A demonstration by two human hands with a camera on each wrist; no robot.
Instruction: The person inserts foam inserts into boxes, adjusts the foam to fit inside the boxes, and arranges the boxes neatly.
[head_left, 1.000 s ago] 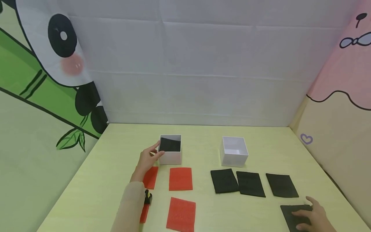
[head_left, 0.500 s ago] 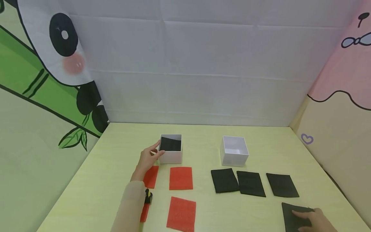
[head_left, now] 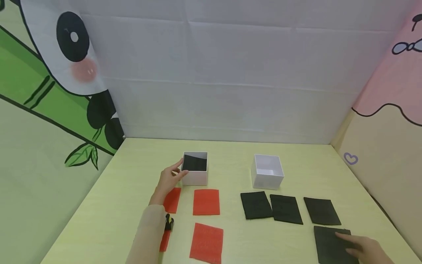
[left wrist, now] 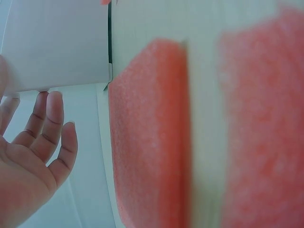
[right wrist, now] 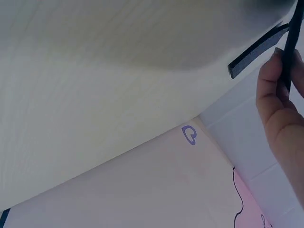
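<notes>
Red pads [head_left: 206,202] and black pads [head_left: 285,209]: matt, porous foam. White boxes [head_left: 267,176]: smooth matt card. Table [head_left: 132,176]: smooth pale wood-look laminate.

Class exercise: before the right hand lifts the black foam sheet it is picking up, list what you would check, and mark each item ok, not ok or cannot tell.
1. Right hand pinches the near black sheet: ok in the right wrist view.
2. Only one sheet pinched: cannot tell.
3. Left hand steadies the left white box: ok.
4. Right white box open and empty: ok.
5. Left box holds black already: ok.
</notes>
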